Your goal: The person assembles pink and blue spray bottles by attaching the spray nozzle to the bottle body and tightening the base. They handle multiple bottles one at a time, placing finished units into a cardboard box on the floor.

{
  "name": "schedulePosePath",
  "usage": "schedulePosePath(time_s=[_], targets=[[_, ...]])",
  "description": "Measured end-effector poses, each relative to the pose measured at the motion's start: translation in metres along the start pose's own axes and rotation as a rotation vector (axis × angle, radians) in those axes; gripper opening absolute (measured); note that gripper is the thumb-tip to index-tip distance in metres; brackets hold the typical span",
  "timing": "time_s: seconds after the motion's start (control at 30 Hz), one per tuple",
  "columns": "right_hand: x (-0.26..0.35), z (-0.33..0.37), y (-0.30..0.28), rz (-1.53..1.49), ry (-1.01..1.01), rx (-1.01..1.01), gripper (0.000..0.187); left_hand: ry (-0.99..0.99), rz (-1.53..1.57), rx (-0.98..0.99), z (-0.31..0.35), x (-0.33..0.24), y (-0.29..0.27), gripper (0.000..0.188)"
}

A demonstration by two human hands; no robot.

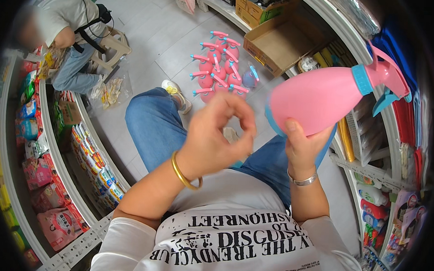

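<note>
Head view: right hand (301, 144) clamped under pink spray bottle (325, 99), nozzle up-right; left hand (217, 138) empty, fingers curled left of bottle — best to keep base grip firm, bottle tilted.

Landmark: open brown box (284, 39) at upper right, on the floor against the right shelf, flaps up.

- Behind the box, farther up the aisle: stacked cartons (249, 6), brown with a green patch.
- Just right of the box: small round pack (307, 63), pale with dark print.
- Far left of the box, across the aisle, left shelf: row of small packets (97, 166), white with red, blue and yellow; below them pink bags (58, 223); higher, blue and green packs (26, 122).
- Left of the box, on the floor by the stool: clear bags (111, 89) with yellowish contents.
- Well below the box, right shelf low: red and green packs (373, 215); printed cards (410, 211).
</note>
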State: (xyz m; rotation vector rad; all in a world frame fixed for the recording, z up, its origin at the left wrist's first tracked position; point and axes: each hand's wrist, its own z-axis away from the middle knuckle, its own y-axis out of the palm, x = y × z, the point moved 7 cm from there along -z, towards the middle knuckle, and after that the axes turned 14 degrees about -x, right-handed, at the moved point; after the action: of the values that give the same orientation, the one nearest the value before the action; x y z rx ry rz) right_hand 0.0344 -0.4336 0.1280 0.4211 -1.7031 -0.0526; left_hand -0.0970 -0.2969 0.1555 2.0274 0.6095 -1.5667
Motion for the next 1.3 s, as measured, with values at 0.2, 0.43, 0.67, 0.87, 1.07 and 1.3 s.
schedulePosePath(time_s=[0.2,0.43,0.67,0.87,1.07,1.3], targets=[[0.013,0.008,0.004,0.04,-0.18,0.141,0.077,-0.173,0.147,-0.04,-0.012,0.011,-0.005,0.026],[0.016,0.014,0.007,0.217,-0.357,0.304,0.095,-0.34,0.234,-0.043,-0.016,0.014,-0.001,0.028],[0.023,0.018,0.02,0.384,-0.555,0.441,0.094,-0.514,0.137,-0.033,-0.018,0.023,-0.005,0.027],[0.016,0.01,0.019,0.24,-0.551,0.331,0.097,-0.576,0.213,-0.035,-0.022,0.044,-0.007,0.027],[0.002,0.016,0.011,0.182,-0.265,0.201,0.094,-0.457,0.225,-0.064,-0.02,0.038,-0.003,0.028],[0.006,0.012,0.018,0.043,-0.102,0.166,0.093,-0.158,0.194,-0.09,-0.021,0.019,-0.003,0.033]])
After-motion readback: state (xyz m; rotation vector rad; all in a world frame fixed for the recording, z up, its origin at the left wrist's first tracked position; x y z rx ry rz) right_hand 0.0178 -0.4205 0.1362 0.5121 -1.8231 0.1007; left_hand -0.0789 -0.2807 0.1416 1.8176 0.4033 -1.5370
